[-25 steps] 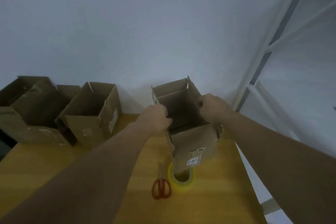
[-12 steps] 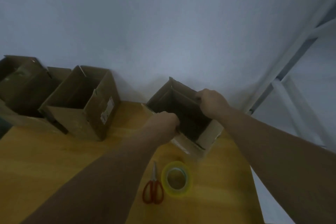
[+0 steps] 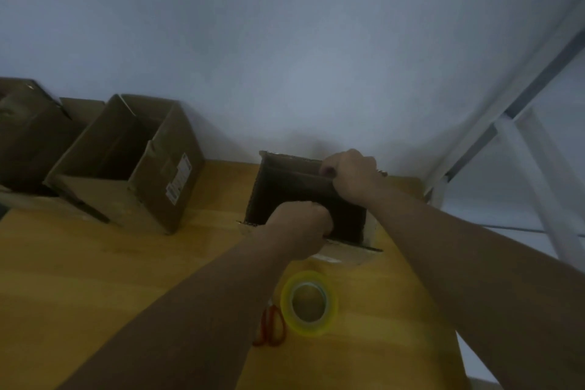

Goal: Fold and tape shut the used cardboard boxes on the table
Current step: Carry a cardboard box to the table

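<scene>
On the box [image 3: 286, 191], left hand [image 3: 299, 226] fingers clamp the near rim, right hand [image 3: 353, 176] fingers the far flap

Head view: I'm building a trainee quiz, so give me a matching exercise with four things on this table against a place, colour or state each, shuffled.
Things:
1 tape roll
2 scissors
3 labelled box
4 rightmost box

Descriptions:
A gripped at its rim by the left hand and right hand
B yellow, lying flat on the table
C open, standing left of both hands
D red handles, partly behind the left forearm

Pairs: 1-B; 2-D; 3-C; 4-A
</scene>
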